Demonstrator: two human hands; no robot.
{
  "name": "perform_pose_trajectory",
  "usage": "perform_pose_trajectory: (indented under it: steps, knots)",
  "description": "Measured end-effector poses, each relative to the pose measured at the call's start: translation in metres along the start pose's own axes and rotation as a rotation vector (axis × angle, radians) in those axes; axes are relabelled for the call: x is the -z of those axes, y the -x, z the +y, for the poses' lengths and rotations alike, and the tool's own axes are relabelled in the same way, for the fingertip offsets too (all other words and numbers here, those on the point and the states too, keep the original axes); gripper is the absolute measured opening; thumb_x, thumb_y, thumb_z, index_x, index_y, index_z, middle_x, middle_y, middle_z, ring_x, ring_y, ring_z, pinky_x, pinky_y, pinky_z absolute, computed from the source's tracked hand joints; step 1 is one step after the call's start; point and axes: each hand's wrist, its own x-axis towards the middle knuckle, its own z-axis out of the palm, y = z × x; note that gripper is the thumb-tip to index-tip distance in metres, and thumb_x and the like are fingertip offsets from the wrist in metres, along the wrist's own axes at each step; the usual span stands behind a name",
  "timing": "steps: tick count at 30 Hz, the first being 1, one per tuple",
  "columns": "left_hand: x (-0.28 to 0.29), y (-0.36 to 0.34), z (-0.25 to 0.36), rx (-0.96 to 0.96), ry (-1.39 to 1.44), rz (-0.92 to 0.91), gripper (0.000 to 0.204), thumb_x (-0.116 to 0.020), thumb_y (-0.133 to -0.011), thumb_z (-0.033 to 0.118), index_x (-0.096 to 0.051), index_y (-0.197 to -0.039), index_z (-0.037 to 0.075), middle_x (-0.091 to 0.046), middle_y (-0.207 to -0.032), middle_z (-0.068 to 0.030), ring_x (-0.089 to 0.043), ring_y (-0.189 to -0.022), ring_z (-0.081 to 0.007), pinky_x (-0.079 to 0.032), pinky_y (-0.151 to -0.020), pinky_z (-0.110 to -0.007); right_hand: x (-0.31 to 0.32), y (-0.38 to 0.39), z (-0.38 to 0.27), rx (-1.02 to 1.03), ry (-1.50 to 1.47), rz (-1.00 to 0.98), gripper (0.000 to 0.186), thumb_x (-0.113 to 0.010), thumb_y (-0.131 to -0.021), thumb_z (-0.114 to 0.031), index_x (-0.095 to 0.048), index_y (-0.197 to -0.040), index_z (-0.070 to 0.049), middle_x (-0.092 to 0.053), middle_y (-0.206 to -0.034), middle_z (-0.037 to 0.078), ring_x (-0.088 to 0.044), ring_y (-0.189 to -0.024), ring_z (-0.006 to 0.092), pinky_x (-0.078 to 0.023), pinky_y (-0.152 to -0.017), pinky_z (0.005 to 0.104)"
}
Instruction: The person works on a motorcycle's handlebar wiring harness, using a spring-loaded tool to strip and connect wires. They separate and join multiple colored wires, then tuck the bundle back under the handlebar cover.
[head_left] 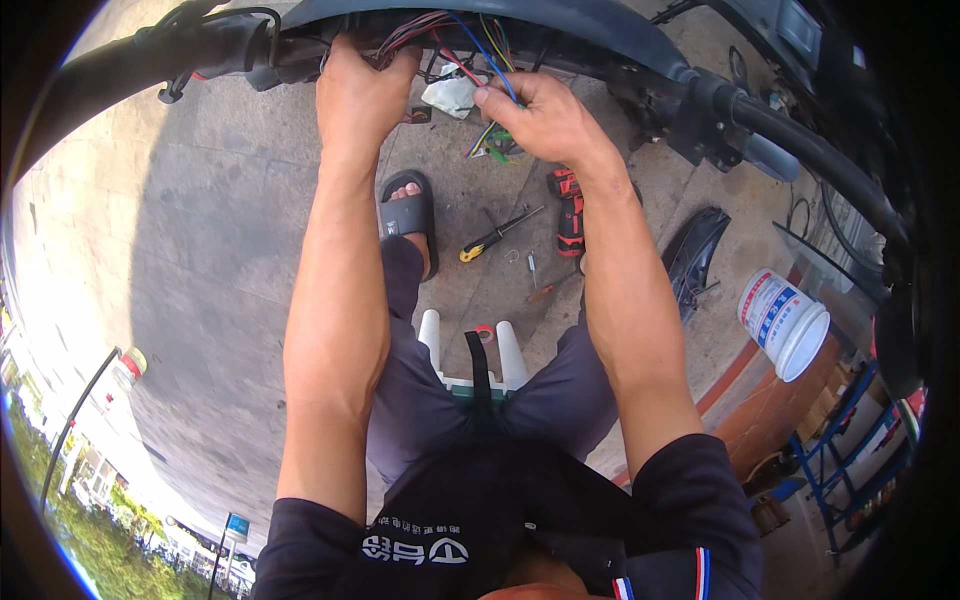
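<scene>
My left hand (365, 95) reaches up under the dark body of what looks like a scooter, at its handlebar (190, 50). Its fingers close around a bundle of dark red wires (425, 25); the fingertips are partly hidden. To the right, my right hand (545, 118) pinches a red wire (462, 68) and a blue wire (495, 62) between thumb and fingers. Yellow and green wires (480, 140) hang just below, beside that hand. Between the hands shows a crumpled white piece (450, 95), perhaps a bag or cloth.
On the paving lie a yellow-and-black screwdriver (490, 240), a red-and-black power tool (568, 215) and small metal parts. A black curved panel (695, 255) rests further right, near a white bucket (785, 320). Beneath me is a white-and-green stool (430, 335).
</scene>
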Motion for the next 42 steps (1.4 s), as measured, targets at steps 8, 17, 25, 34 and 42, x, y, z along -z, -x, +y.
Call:
perform_pose_trajectory:
  steps: [8,17,25,34,42]
  knots:
    - [0.002,0.016,0.026,-0.093,-0.162,0.008,0.030,-0.066,-0.083,0.032,-0.076,-0.092,0.005,-0.074,-0.093,-0.0189,-0.070,-0.093,-0.0382,-0.053,-0.087,-0.045,0.000,-0.002,0.009,0.064,-0.024,-0.088,0.033,-0.060,-0.097,-0.033,-0.073,-0.089,-0.003,-0.067,-0.076,0.004,-0.060,-0.074,0.0134,-0.049,-0.072,0.0313]
    - [-0.007,0.024,0.031,0.001,-0.046,-0.284,0.035,-0.058,-0.089,0.030,-0.077,-0.101,0.003,-0.073,-0.091,-0.0244,-0.070,-0.095,-0.0405,-0.054,-0.086,-0.044,-0.006,-0.003,0.016,0.143,-0.018,-0.006,0.035,-0.061,-0.092,-0.034,-0.072,-0.087,-0.001,-0.066,-0.071,0.012,-0.063,-0.067,0.0214,-0.050,-0.066,0.0364]
    - [-0.003,0.021,0.025,0.282,0.535,-0.429,0.027,-0.059,-0.100,0.024,-0.073,-0.101,0.001,-0.071,-0.079,-0.0038,-0.057,-0.068,-0.0093,-0.045,-0.064,-0.026,-0.006,0.000,0.013,0.078,0.007,0.117,0.032,-0.063,-0.093,-0.032,-0.074,-0.105,-0.005,-0.071,-0.078,0.014,-0.067,-0.073,0.0210,-0.053,-0.072,0.0363]
    - [0.016,0.013,0.017,0.244,0.496,-0.396,0.031,-0.067,-0.092,0.020,-0.070,-0.109,-0.005,-0.071,-0.081,-0.0086,-0.064,-0.066,-0.0130,-0.051,-0.060,-0.026,-0.007,-0.003,0.018,0.073,-0.125,0.210,0.028,-0.062,-0.094,-0.025,-0.074,-0.113,-0.009,-0.075,-0.099,0.013,-0.071,-0.093,0.0214,-0.053,-0.085,0.0338]
    - [0.012,0.000,0.006,0.192,0.433,-0.184,0.039,-0.070,-0.083,0.014,-0.067,-0.115,-0.007,-0.071,-0.089,-0.0139,-0.065,-0.059,-0.0154,-0.053,-0.054,-0.030,-0.004,-0.006,0.019,0.092,-0.124,0.189,0.033,-0.060,-0.089,-0.021,-0.073,-0.118,-0.011,-0.075,-0.096,0.012,-0.069,-0.088,0.0188,-0.053,-0.082,0.0327]
